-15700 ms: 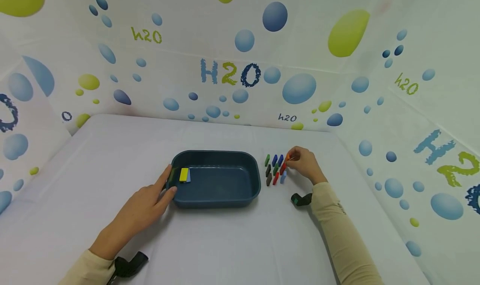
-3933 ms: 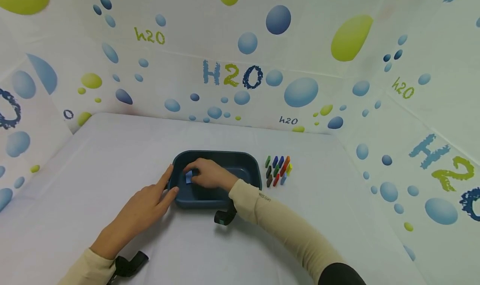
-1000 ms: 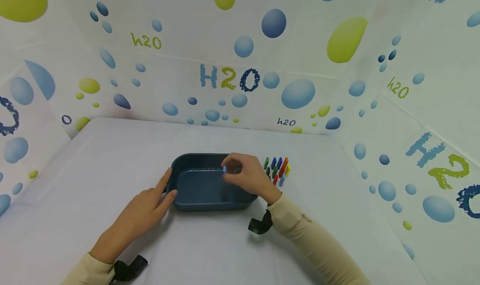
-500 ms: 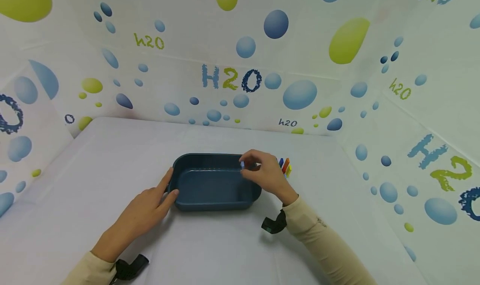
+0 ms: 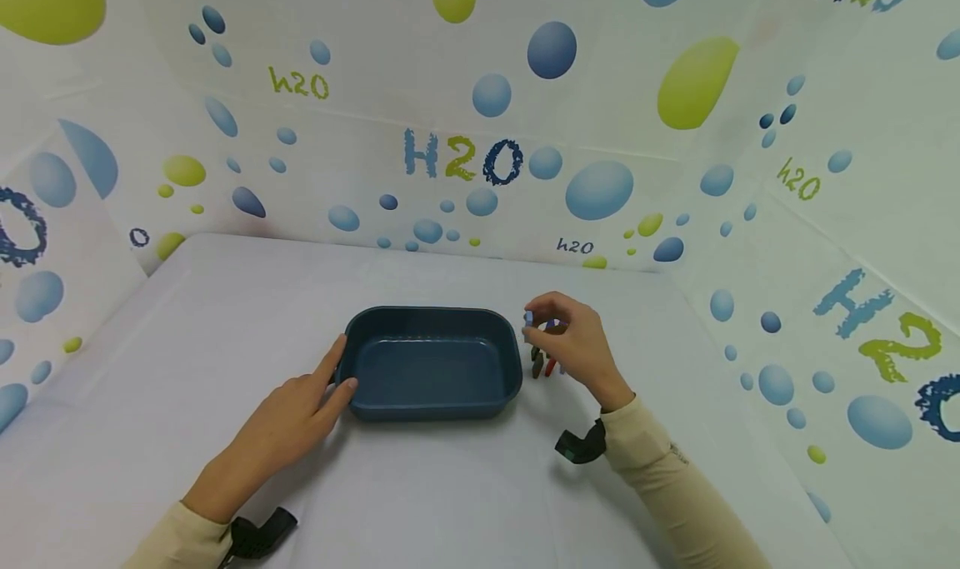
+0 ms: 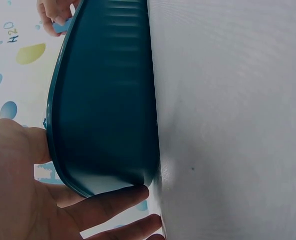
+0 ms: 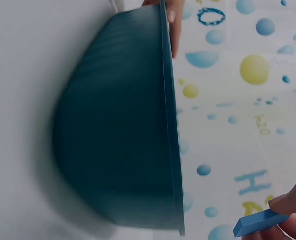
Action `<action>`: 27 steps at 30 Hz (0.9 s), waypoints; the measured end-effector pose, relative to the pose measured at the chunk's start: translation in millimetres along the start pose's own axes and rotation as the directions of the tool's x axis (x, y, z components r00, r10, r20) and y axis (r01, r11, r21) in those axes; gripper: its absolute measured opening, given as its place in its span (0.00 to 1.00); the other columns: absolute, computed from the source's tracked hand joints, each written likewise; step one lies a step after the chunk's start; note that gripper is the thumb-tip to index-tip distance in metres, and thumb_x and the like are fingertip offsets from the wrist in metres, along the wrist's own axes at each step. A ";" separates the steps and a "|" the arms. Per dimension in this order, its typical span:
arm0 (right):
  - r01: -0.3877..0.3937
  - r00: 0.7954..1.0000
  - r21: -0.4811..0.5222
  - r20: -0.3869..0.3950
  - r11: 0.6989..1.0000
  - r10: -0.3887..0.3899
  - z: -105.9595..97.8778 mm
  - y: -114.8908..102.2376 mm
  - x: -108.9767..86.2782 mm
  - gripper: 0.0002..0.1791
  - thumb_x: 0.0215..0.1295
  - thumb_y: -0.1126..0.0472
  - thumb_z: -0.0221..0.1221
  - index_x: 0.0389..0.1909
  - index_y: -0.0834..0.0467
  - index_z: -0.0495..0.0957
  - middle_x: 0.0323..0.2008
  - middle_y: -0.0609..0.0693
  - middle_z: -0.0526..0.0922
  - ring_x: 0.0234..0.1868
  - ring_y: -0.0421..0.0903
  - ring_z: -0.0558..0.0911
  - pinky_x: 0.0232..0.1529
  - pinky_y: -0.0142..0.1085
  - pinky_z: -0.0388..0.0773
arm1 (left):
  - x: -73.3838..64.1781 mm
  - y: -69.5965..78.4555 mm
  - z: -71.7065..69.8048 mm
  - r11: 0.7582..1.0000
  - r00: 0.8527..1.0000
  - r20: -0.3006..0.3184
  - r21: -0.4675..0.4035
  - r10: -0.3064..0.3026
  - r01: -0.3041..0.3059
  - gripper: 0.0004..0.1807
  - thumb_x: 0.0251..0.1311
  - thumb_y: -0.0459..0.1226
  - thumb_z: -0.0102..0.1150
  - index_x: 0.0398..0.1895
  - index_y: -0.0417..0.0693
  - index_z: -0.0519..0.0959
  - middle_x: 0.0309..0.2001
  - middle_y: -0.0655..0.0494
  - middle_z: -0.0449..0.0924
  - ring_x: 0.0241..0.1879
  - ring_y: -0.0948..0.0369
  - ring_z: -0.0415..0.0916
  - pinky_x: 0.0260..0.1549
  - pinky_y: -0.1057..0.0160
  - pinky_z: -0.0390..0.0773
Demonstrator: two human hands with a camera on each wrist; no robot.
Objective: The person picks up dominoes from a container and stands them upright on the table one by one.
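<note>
A light blue small rectangular block (image 7: 260, 222) is pinched between the thumb and fingers of my right hand (image 5: 579, 340). This hand is raised just beyond the right end of the dark blue tray (image 5: 435, 412), over a group of standing blocks that it partly hides. Below it, a brown block (image 5: 537, 367) and a red block (image 5: 551, 367) show. My left hand (image 5: 288, 423) rests against the tray's left end with extended fingers. In the left wrist view its thumb (image 6: 38, 145) is at the rim, while the other fingers lie along the outer wall.
The tray stands on a white-covered table (image 5: 427, 494). A white backdrop (image 5: 360, 152) printed with bubbles and H2O lettering rises behind and at both sides. A black wrist camera (image 5: 581, 446) hangs below the right sleeve, another camera (image 5: 262, 534) by the left.
Earlier a yellow block and a light blue one lay in the tray. The yellow joined the standing group; the light blue one was lifted out and carried right. The left hand stayed put.
</note>
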State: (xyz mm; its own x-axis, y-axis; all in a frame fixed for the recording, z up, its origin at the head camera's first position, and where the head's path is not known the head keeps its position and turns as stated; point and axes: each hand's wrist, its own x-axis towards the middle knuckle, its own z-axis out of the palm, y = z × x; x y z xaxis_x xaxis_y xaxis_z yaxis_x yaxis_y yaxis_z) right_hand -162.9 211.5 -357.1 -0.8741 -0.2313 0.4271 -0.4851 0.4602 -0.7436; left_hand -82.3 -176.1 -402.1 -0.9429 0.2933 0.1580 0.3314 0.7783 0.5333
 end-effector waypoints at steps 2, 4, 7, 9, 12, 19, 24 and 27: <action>-0.008 1.000 -0.002 -0.013 1.000 0.008 -4.8 3.6 -1.4 0.14 0.63 0.69 0.71 0.49 0.60 0.84 0.41 0.52 0.87 0.41 0.48 0.85 0.43 0.40 0.84 | 0.4 -0.3 0.3 1.000 1.000 0.001 0.004 -0.001 0.001 0.39 0.82 0.50 0.47 0.84 0.39 0.49 0.57 0.29 0.80 0.56 0.36 0.80 0.53 0.32 0.74; -0.018 1.000 -0.001 -0.022 1.000 0.018 -9.4 6.7 -3.3 0.13 0.63 0.69 0.70 0.49 0.60 0.84 0.42 0.52 0.87 0.42 0.48 0.85 0.45 0.43 0.84 | 0.6 -0.4 0.5 1.000 1.000 0.002 0.008 -0.005 0.005 0.39 0.82 0.50 0.47 0.84 0.39 0.49 0.57 0.30 0.80 0.56 0.36 0.79 0.53 0.32 0.74; -0.049 0.998 -0.015 -0.033 0.999 0.049 -14.8 12.3 -6.5 0.13 0.64 0.68 0.69 0.49 0.61 0.84 0.43 0.51 0.86 0.43 0.49 0.85 0.48 0.46 0.83 | 1.2 -1.0 1.0 1.000 1.000 0.001 0.013 -0.007 0.007 0.39 0.82 0.50 0.47 0.84 0.39 0.49 0.57 0.30 0.81 0.56 0.36 0.79 0.53 0.32 0.74; -0.072 0.997 -0.024 -0.041 0.997 0.071 -18.2 15.2 -9.1 0.13 0.65 0.68 0.69 0.50 0.61 0.84 0.43 0.51 0.86 0.44 0.49 0.84 0.49 0.46 0.83 | 1.1 -0.8 1.1 1.000 1.000 0.002 0.011 -0.009 0.009 0.39 0.82 0.50 0.47 0.84 0.39 0.49 0.57 0.30 0.80 0.56 0.36 0.79 0.53 0.32 0.74; -0.103 0.993 -0.030 -0.054 0.994 0.101 -23.1 18.9 -13.3 0.13 0.65 0.68 0.69 0.50 0.62 0.83 0.44 0.52 0.86 0.45 0.50 0.85 0.50 0.45 0.83 | 0.9 -0.7 1.4 1.000 1.000 0.004 0.013 -0.010 0.010 0.39 0.82 0.50 0.47 0.84 0.39 0.49 0.56 0.30 0.81 0.56 0.36 0.80 0.52 0.32 0.74; -0.127 0.991 -0.048 -0.057 0.991 0.124 -31.7 29.5 -21.0 0.13 0.66 0.68 0.68 0.50 0.63 0.83 0.45 0.55 0.86 0.46 0.51 0.86 0.48 0.36 0.82 | 0.7 -0.3 1.8 1.000 1.000 0.009 0.015 -0.015 0.015 0.39 0.82 0.51 0.47 0.84 0.39 0.48 0.57 0.30 0.81 0.56 0.36 0.79 0.52 0.33 0.74; -0.115 0.991 -0.058 -0.079 0.992 0.110 -36.1 33.3 -23.3 0.13 0.65 0.68 0.69 0.49 0.63 0.84 0.44 0.54 0.87 0.45 0.49 0.86 0.46 0.36 0.82 | 0.9 0.6 2.0 1.000 1.000 0.002 0.012 -0.012 0.012 0.40 0.82 0.50 0.47 0.84 0.38 0.47 0.56 0.29 0.80 0.55 0.37 0.80 0.51 0.33 0.75; -0.114 0.990 -0.078 -0.091 0.990 0.107 -38.3 36.1 -24.6 0.12 0.64 0.67 0.69 0.48 0.63 0.84 0.45 0.56 0.87 0.45 0.49 0.86 0.45 0.37 0.82 | 1.6 1.1 2.4 1.000 1.000 -0.014 0.008 -0.003 0.003 0.40 0.82 0.50 0.47 0.85 0.41 0.45 0.55 0.29 0.81 0.54 0.37 0.81 0.49 0.35 0.77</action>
State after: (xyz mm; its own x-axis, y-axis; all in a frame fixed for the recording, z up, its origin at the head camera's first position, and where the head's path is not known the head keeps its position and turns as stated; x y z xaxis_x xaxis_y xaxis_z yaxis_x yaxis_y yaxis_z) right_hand -158.0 266.6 -374.8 -0.9150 -0.1024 0.3903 -0.3792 0.5490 -0.7448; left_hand -83.4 -173.5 -403.2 -0.9442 0.2835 0.1678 0.3289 0.7835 0.5272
